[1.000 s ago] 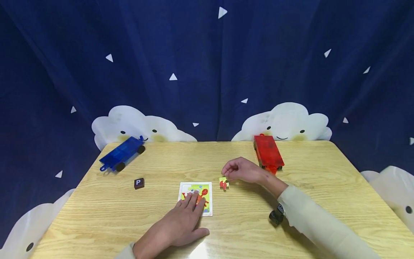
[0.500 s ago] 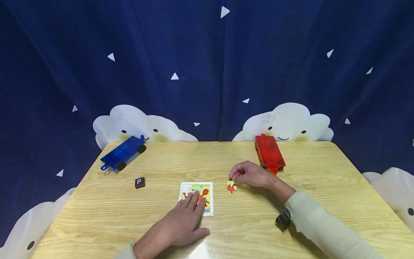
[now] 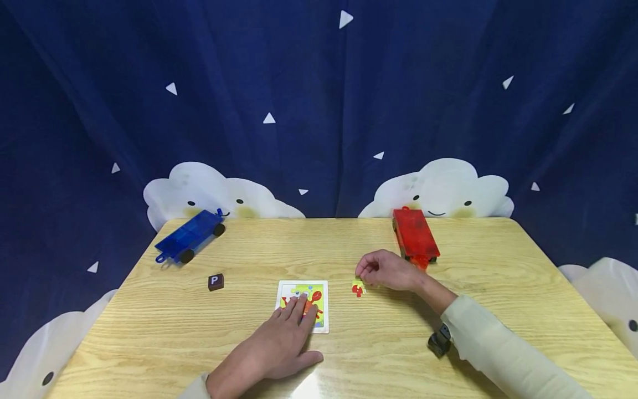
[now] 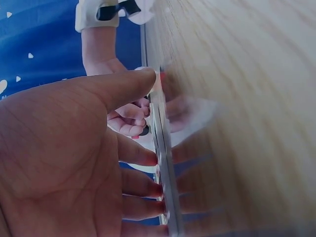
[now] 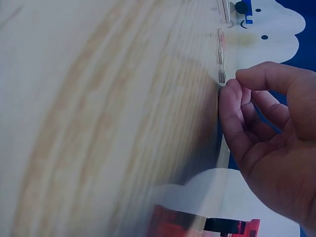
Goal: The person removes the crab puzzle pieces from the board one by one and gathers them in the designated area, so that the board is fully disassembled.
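Note:
A square crab puzzle (image 3: 321, 302) in a white frame lies on the table. My left hand (image 3: 284, 343) rests flat on it, fingers spread and thumb out to the side; the left wrist view shows the fingertips on the board's (image 4: 170, 202) face. To the right of the board is a small red-and-yellow puzzle piece (image 3: 358, 288). With curled fingers and thumb, my right hand (image 3: 389, 270) pinches at this piece's far edge. In the right wrist view the fingertips meet beside the thin piece (image 5: 221, 52), close to the tabletop; the exact contact is hard to see.
A blue toy car base (image 3: 191, 235) stands at the back left, a red one (image 3: 416, 233) at the back right, behind my right forearm. A dark block marked P (image 3: 215, 281) sits left of the board. A dark blue curtain (image 3: 319, 111) hangs behind the table.
The puzzle piece and my right hand have moved a little to the right and nearer to me, mostly in the first half second. My left hand has stayed on the board.

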`<state>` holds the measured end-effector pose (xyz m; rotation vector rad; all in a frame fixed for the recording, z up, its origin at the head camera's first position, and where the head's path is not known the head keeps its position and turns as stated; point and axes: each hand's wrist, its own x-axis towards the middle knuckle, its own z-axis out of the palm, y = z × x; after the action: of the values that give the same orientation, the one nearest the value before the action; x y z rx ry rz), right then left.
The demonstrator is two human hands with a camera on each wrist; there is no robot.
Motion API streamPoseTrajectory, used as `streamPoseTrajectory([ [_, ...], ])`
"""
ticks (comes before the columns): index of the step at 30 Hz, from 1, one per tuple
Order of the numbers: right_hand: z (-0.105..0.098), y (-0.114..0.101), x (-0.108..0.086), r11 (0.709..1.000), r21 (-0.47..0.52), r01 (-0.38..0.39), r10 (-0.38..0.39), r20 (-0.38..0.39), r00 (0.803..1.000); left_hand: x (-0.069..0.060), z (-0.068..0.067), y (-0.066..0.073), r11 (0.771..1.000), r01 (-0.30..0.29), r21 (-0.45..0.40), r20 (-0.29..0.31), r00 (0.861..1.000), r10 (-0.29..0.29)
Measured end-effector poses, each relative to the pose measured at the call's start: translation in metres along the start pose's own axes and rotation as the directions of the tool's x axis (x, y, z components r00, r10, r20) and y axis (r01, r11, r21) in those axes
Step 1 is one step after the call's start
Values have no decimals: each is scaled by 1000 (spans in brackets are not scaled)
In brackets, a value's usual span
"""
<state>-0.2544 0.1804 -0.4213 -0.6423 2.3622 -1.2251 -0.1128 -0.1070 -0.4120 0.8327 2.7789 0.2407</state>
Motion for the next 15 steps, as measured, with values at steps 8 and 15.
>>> streamPoseTrajectory([
  [8, 5, -7, 7, 993, -80, 86, -88, -19, 996, 0, -2, -4, 1000, -16, 2, -5, 1000, 16],
  [15, 26, -27, 24, 980, -129, 152, -152, 6, 988, -1, -3, -9, 998, -63, 13, -44, 997, 63],
])
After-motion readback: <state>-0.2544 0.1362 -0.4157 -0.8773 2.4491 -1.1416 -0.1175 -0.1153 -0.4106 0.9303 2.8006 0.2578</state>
